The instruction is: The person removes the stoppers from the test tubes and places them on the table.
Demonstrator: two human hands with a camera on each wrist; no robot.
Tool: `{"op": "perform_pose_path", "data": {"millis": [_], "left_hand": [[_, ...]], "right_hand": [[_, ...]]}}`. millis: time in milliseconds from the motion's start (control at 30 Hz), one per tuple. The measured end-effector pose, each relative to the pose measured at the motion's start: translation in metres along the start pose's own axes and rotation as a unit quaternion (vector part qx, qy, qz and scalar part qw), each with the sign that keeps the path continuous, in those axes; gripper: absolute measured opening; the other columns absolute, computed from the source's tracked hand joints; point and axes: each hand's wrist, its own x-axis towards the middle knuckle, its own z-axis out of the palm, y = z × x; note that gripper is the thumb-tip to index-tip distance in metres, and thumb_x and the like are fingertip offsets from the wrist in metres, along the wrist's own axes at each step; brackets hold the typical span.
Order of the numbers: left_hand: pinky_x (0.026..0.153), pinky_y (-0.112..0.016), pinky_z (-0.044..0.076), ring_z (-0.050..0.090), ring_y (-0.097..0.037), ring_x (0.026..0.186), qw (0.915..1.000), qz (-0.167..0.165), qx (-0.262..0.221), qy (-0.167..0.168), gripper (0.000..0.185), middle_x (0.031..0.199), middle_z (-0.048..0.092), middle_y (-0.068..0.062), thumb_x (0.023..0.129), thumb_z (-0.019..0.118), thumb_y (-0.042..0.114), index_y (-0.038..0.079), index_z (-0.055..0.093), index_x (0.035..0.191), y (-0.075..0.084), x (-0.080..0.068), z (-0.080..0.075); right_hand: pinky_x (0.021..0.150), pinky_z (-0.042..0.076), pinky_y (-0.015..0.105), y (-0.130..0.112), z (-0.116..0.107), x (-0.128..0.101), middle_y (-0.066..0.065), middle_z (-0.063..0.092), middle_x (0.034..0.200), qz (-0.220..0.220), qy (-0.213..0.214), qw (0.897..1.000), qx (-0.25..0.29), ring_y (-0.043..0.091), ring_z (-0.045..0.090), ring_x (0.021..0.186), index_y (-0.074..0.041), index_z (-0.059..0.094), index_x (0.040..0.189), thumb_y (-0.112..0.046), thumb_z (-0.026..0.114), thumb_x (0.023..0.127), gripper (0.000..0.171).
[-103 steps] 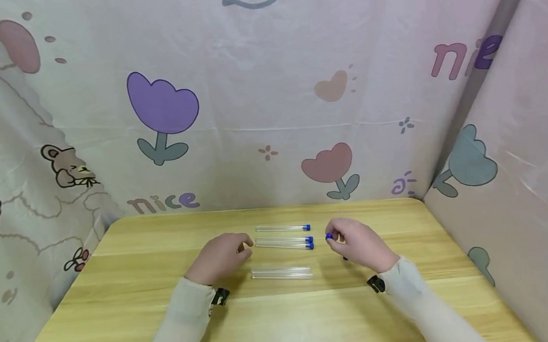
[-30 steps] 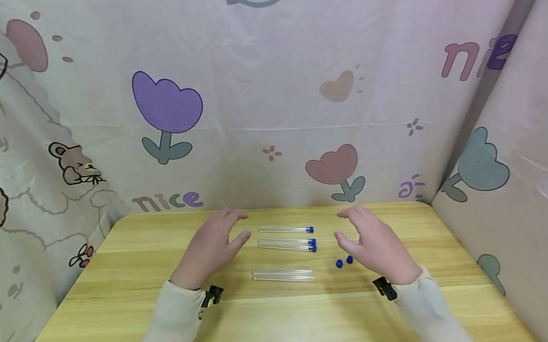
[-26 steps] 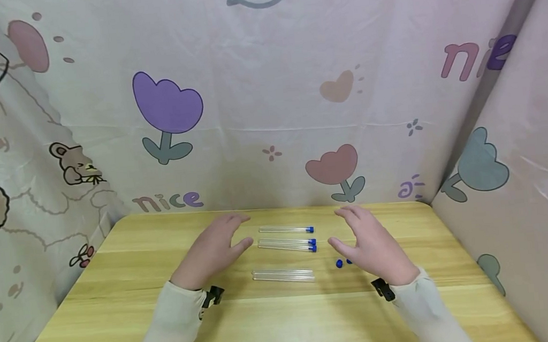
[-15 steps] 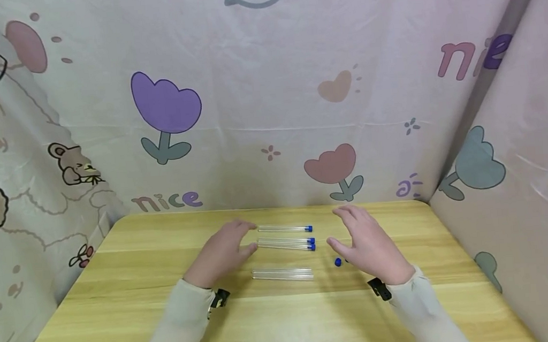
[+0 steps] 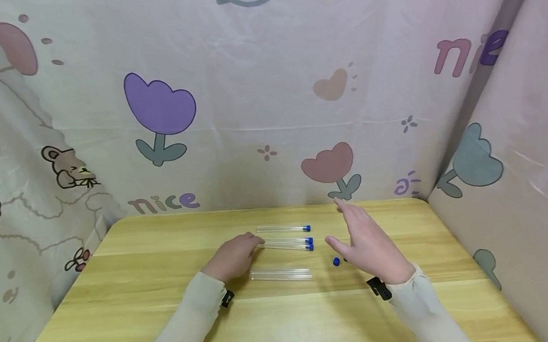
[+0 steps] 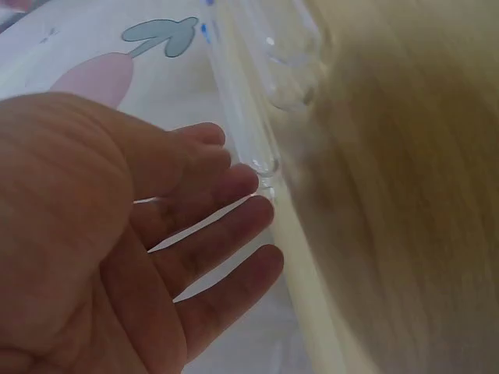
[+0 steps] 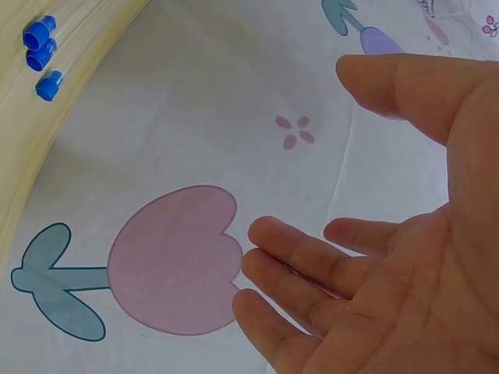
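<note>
On the wooden table [image 5: 121,312], clear cylindrical tubes [image 5: 280,273].

1. Clear, glossy test tubes [image 5: 284,243], glass or plastic, with blue plastic caps [image 5: 310,240].
2. Smooth, matt pale wood-grain table [image 5: 121,322].
3. Soft, creased printed cloth backdrop [image 5: 257,86].
</note>
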Motion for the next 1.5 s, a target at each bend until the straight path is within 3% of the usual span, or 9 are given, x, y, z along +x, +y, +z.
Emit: {"op": "perform_pose_path", "data": {"millis": [267, 500, 667, 867, 1033, 1300, 1500], "left_hand": [[0.092, -0.042, 0.058, 0.069, -0.022, 0.097, 1.0, -0.005, 0.0, 0.004, 0.02, 0.107, 0.073, -0.005, 0.096, 0.073, 0.01, 0.008, 0.076, 0.116, -0.007, 0.003, 0.005], [0.08, -0.038, 0.056, 0.06, -0.013, 0.077, 0.999, -0.042, -0.003, 0.014, 0.004, 0.086, 0.07, 0.004, 0.09, 0.081, 0.014, 0.014, 0.077, 0.09, -0.005, 0.004, 0.005], [0.076, -0.035, 0.054, 0.054, -0.01, 0.073, 0.9988, -0.046, -0.003, 0.015, 0.008, 0.082, 0.067, 0.008, 0.09, 0.082, 0.017, 0.016, 0.076, 0.085, -0.003, 0.004, 0.007], [0.076, -0.034, 0.055, 0.056, -0.009, 0.072, 0.9989, -0.027, -0.004, 0.039, 0.006, 0.082, 0.067, 0.008, 0.092, 0.079, 0.016, 0.015, 0.078, 0.086, 0.003, 0.003, 0.003], [0.079, -0.034, 0.058, 0.063, -0.01, 0.08, 0.9979, -0.018, -0.006, 0.061, 0.003, 0.091, 0.071, 0.006, 0.093, 0.078, 0.016, 0.013, 0.08, 0.094, 0.012, -0.001, -0.007], [0.076, -0.03, 0.057, 0.064, -0.008, 0.081, 0.9941, 0.003, 0.021, 0.106, 0.01, 0.091, 0.069, 0.009, 0.091, 0.082, 0.023, 0.016, 0.079, 0.098, 0.031, -0.017, -0.039], [0.075, -0.027, 0.057, 0.063, -0.006, 0.079, 0.99, 0.022, 0.035, 0.135, 0.011, 0.093, 0.07, 0.01, 0.091, 0.082, 0.025, 0.018, 0.079, 0.099, 0.044, -0.03, -0.06]], "right_hand": [[0.113, 0.039, 0.059, -0.002, 0.002, 0.001, 0.018, 0.053, 0.147, -0.006, 0.008, 1.0, 0.003, 0.037, 0.049, 0.137, -0.002, 0.028, 0.161, -0.037, 0.073, 0.097, 0.085], [0.114, 0.039, 0.057, -0.002, 0.004, 0.001, 0.017, 0.051, 0.15, -0.006, -0.007, 1.0, 0.004, 0.037, 0.047, 0.139, -0.003, 0.033, 0.159, -0.039, 0.073, 0.097, 0.082], [0.115, 0.037, 0.057, -0.002, 0.005, 0.001, 0.019, 0.049, 0.153, -0.007, -0.017, 1.0, 0.001, 0.038, 0.046, 0.141, 0.0, 0.039, 0.155, -0.038, 0.072, 0.097, 0.077], [0.116, 0.038, 0.056, -0.001, 0.005, 0.0, 0.019, 0.049, 0.153, -0.008, -0.032, 0.999, -0.005, 0.039, 0.045, 0.142, 0.0, 0.042, 0.153, -0.038, 0.072, 0.098, 0.074], [0.115, 0.04, 0.055, -0.001, 0.005, 0.0, 0.017, 0.051, 0.152, -0.01, -0.038, 0.999, -0.008, 0.037, 0.047, 0.141, -0.001, 0.045, 0.152, -0.037, 0.071, 0.098, 0.07], [0.111, 0.044, 0.053, -0.003, 0.008, -0.001, 0.013, 0.054, 0.149, -0.01, -0.051, 0.999, -0.004, 0.033, 0.052, 0.138, -0.005, 0.048, 0.151, -0.036, 0.072, 0.098, 0.066], [0.097, 0.056, 0.045, -0.007, 0.009, 0.001, 0.005, 0.068, 0.129, -0.04, -0.029, 0.999, -0.006, 0.023, 0.067, 0.116, -0.007, 0.057, 0.143, -0.03, 0.074, 0.098, 0.054]]}}
